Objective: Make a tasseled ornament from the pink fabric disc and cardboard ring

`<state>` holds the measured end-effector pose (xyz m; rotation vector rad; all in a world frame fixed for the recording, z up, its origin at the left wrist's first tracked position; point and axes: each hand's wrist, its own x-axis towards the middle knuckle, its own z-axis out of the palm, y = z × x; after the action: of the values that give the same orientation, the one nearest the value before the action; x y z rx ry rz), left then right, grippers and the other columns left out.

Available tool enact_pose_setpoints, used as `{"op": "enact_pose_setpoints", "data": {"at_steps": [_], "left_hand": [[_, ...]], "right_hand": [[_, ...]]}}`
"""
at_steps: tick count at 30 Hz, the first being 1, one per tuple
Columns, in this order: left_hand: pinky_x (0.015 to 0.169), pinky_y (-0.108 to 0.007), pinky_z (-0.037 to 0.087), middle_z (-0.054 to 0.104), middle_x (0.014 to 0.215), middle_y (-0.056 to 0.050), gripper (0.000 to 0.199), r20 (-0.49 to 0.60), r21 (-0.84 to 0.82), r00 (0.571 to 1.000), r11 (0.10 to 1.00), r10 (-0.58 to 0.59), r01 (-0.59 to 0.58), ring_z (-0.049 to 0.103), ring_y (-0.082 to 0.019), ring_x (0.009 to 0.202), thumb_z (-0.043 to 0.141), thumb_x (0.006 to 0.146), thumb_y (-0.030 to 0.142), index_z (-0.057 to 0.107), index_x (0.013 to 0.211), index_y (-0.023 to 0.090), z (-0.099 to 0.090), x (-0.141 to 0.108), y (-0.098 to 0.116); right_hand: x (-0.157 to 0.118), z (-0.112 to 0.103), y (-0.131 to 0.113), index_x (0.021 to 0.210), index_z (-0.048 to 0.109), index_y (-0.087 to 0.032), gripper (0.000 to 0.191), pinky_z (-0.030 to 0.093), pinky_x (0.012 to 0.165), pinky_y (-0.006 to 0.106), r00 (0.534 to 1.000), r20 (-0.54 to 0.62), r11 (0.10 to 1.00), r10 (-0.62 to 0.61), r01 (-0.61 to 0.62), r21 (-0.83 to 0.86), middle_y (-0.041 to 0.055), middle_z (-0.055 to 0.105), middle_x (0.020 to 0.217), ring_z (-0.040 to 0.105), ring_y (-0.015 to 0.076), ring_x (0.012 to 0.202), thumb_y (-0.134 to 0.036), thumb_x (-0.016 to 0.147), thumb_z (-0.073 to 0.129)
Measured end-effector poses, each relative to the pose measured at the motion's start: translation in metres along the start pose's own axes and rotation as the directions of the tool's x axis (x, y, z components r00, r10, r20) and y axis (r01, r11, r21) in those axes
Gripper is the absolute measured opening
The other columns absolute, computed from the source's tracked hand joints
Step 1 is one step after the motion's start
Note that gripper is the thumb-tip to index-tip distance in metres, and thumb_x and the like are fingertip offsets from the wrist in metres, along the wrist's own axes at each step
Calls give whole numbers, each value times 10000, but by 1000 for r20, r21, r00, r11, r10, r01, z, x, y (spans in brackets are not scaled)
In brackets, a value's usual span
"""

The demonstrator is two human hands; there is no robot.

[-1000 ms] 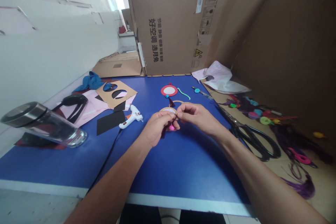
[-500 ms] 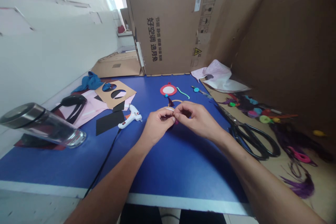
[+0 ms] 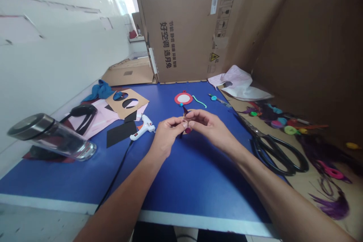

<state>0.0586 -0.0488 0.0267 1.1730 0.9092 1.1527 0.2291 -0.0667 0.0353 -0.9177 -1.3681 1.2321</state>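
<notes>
As Far As It Looks, Only Part Is Done

Because your hands nearly meet over the blue table [image 3: 170,185], most of the little bead piece [image 3: 187,130] is hidden. Your left hand [image 3: 167,134] pinches with its thumb and finger. Your right hand [image 3: 211,126] pinches just beside it. Both look closed on the bead piece, by its thin bits, but I cannot tell which bit each one has. The piece is at your fingertips, nearer to you than the red ring [image 3: 183,99]. I cannot tell if it touches the table.

What looks done? The red ring has its white middle, and a blue bead [image 3: 181,104] is at its near edge. I think that one is put together. The tan card [image 3: 119,107] has two round holes cut in it. What looks left? Your bead piece is not let go yet, so I guess you are in the middle of the small finger work. Whether its parts are joined, I cannot see. The white glue gun [image 3: 143,126] lies to your left and the big scissors [image 3: 278,151] to your right, with no hand on them.

Which way does your piece point? Its pink part looks round, so it has no clear long way. A thin dark bit hangs beside it, down toward you. Your fingers hide the rest, so I cannot tell its whole line.
</notes>
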Motion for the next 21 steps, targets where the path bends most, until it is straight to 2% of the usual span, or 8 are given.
{"op": "enact_pose_setpoints", "data": {"at_steps": [5,10,14,17,21], "left_hand": [[719,-295,493,734,757,-22,232,-48,-90,998,995,-41,37,596,-132,693,932,630,334,809,761,188,0,0,2],[645,-272,432,677,661,3,260,-47,-128,994,988,-97,91,519,-102,609,940,621,356,794,744,179,0,-1,3],[666,-271,437,709,691,-10,244,-30,-140,993,984,-112,107,560,-108,627,927,647,354,801,765,182,-1,0,1],[655,-261,416,733,727,-20,225,-41,-132,992,985,-120,114,585,-111,650,913,662,344,809,783,185,-2,1,-2],[640,-255,386,744,759,-23,201,-47,-100,992,989,-116,111,590,-107,668,895,685,337,815,792,187,-3,1,-5]], "right_hand": [[2,7,9,1025,699,-221,325,599,905,369,997,50,994,58,-62,87,48,744,1013,721,192,941,-440,828,837],[3,8,15,1042,689,-221,369,582,869,351,996,42,991,77,-81,103,36,746,962,709,180,877,-446,801,855],[3,9,19,1036,717,-208,353,559,831,321,995,7,993,100,-100,68,30,748,937,693,166,842,-446,807,841],[4,10,21,983,730,-202,332,549,844,326,993,-7,991,116,-115,63,32,756,949,693,170,851,-462,802,830],[4,10,22,847,708,-192,324,520,807,315,993,-39,994,112,-112,14,11,715,852,639,157,785,-490,790,820]]}}
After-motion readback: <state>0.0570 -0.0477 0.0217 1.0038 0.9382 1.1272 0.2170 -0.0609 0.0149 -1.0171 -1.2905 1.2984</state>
